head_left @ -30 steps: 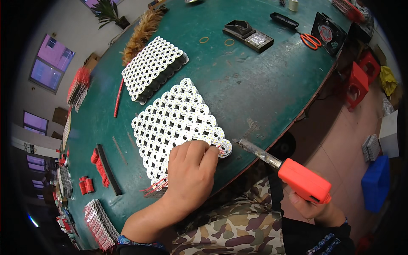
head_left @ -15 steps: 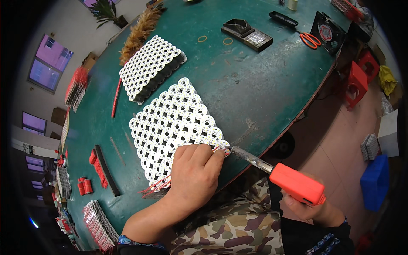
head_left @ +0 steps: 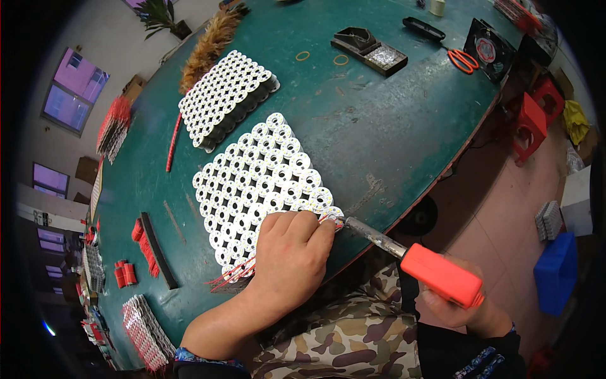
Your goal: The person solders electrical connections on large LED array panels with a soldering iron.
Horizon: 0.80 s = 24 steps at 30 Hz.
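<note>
My right hand (head_left: 456, 311) grips a soldering iron (head_left: 440, 275) with a bright red-orange handle. Its metal tip meets the near right corner of a panel of round white circuit boards (head_left: 260, 180), dotted with dark holes. My left hand (head_left: 291, 256) rests closed on the panel's near edge, pinching thin red wires (head_left: 235, 274) whose loose ends stick out left of the wrist. At the corner, wire shows between my fingertips and the tip; the exact contact there is too small to make out.
A thick stack of similar panels (head_left: 228, 95) lies beyond, beside a feather duster (head_left: 211, 47). Farther right are a black soldering tray (head_left: 372, 52), orange-handled scissors (head_left: 463, 61) and a square fan (head_left: 485, 50). Red wire bundles (head_left: 149, 251) lie left; the table's edge curves along the right.
Both hands and the iron hold nearly the same pose at the panel's corner. The whole view has shifted only slightly.
</note>
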{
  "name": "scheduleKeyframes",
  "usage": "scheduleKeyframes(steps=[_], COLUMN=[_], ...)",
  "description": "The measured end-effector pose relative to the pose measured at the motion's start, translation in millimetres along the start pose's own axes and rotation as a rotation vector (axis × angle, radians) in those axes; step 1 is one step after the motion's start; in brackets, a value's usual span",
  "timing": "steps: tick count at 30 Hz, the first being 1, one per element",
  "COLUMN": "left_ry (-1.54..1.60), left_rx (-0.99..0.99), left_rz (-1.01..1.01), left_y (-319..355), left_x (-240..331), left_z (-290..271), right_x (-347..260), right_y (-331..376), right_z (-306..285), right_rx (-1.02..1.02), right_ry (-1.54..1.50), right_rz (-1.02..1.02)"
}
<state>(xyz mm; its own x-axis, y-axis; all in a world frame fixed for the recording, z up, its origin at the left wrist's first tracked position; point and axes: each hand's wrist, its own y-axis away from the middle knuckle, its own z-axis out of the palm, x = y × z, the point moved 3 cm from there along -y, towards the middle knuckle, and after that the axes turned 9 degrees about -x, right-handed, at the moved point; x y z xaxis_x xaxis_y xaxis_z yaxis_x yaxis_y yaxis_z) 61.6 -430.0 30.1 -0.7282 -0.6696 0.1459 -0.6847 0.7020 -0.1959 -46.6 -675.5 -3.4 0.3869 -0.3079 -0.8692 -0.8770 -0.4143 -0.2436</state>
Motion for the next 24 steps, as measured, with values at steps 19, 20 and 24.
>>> scheduleKeyframes(steps=[19,20,24], left_ry=[0.126,0.155,0.148], left_rx=[0.055,0.061,0.090], left_rz=[-0.014,-0.063,-0.211], left_y=[18,26,69], left_x=[-9,-13,-49], left_z=[-19,-27,-53], right_x=[-8,-9,-13], right_y=[-1,-3,-16], right_z=[7,8,19], right_rx=[0.158,0.153,0.147], right_ry=[0.060,0.027,-0.069], right_rz=[0.084,0.081,0.086])
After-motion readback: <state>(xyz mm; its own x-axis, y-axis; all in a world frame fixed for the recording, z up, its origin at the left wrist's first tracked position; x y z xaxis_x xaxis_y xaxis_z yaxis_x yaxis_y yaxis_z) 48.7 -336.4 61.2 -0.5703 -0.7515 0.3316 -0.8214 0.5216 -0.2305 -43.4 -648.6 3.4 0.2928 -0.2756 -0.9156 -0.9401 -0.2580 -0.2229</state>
